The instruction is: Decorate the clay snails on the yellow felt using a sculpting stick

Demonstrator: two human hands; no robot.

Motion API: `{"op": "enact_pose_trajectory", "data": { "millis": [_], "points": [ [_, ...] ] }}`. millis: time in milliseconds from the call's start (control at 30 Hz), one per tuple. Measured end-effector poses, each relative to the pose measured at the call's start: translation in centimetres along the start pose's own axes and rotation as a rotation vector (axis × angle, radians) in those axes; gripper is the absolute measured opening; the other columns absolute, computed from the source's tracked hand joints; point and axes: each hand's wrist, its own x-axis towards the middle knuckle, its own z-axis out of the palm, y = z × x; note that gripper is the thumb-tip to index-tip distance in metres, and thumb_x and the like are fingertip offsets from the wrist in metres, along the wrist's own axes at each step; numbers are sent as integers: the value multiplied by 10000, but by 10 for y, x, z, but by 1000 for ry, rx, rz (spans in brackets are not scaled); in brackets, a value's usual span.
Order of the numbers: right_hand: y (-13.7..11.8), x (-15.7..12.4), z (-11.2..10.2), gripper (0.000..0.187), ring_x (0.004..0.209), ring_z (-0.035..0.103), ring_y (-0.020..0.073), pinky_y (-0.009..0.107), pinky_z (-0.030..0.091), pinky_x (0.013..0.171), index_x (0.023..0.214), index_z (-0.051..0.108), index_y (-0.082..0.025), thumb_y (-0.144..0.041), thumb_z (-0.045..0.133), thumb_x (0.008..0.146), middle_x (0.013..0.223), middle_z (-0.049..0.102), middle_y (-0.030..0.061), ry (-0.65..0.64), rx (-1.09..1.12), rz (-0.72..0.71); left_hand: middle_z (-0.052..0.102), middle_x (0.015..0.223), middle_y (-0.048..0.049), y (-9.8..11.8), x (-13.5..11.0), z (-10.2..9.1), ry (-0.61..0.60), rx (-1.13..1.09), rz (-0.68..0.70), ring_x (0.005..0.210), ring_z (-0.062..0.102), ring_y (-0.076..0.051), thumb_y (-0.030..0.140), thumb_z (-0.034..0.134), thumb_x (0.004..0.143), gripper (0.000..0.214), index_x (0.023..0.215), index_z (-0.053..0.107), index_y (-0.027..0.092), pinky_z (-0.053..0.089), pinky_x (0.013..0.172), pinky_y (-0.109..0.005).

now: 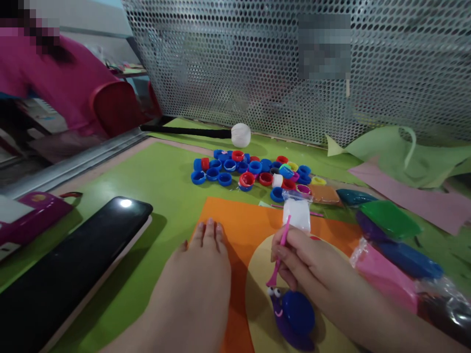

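My right hand (305,260) pinches a pink plastic clay modelling tool (283,240), its flared lower end just above the eyes of a clay snail. The snail has a purple body (285,331), a blue shell (299,313), white eyes and a small pale mouth. It lies on a round tan sheet (257,274) over an orange sheet (235,220). My left hand (200,274) lies flat, fingers stretched, across the orange sheet's left edge and the green table, holding nothing. Beyond my right hand lies a packet of white clay (296,214), partly over the orange sheet.
Several bottle caps (243,166) cluster behind the sheets. Clay packets, including a green one (390,218) and a pink one (386,272), line the right. A long black case (77,264) lies left. A white-headed black stick (198,132) rests before the perforated metal panel (257,63). A person in pink sits far left.
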Motion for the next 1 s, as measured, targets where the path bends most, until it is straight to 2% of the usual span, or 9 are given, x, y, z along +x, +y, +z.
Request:
{"op": "enact_pose_trajectory", "data": {
  "millis": [200, 333, 533, 1000],
  "points": [
    [3, -4, 0, 232, 538, 497, 135, 250, 407, 470, 880, 521, -255, -338, 322, 968, 634, 500, -12, -38, -3, 60, 181, 1410, -238, 2, -1, -1, 49, 5, -40, 1315, 229, -297, 18, 325, 805, 577, 1374, 235, -11, 394, 1010, -410],
    [-2, -2, -1, 240, 512, 473, 123, 232, 402, 451, 789, 469, -240, -345, 334, 958, 612, 467, -26, -43, -56, 93, 192, 1412, -212, 3, -2, -2, 63, 19, -62, 1309, 245, -286, 34, 316, 821, 563, 1379, 245, 18, 404, 1002, -396],
    [-7, -2, -1, 248, 504, 467, 124, 237, 390, 455, 735, 406, -239, -326, 327, 953, 595, 461, -31, -52, -98, 54, 150, 1415, -237, 3, -2, -2, 42, 2, -19, 1322, 206, -309, 72, 361, 812, 591, 1378, 216, -17, 367, 1027, -432],
    [-8, 2, 4, 271, 519, 464, 130, 244, 350, 462, 711, 342, -231, -348, 267, 944, 601, 469, -35, -60, -180, 43, 117, 1425, -235, 2, -1, -7, -17, -23, -34, 1332, 184, -300, 46, 305, 826, 575, 1382, 175, -28, 352, 1035, -428]
  ]
}}
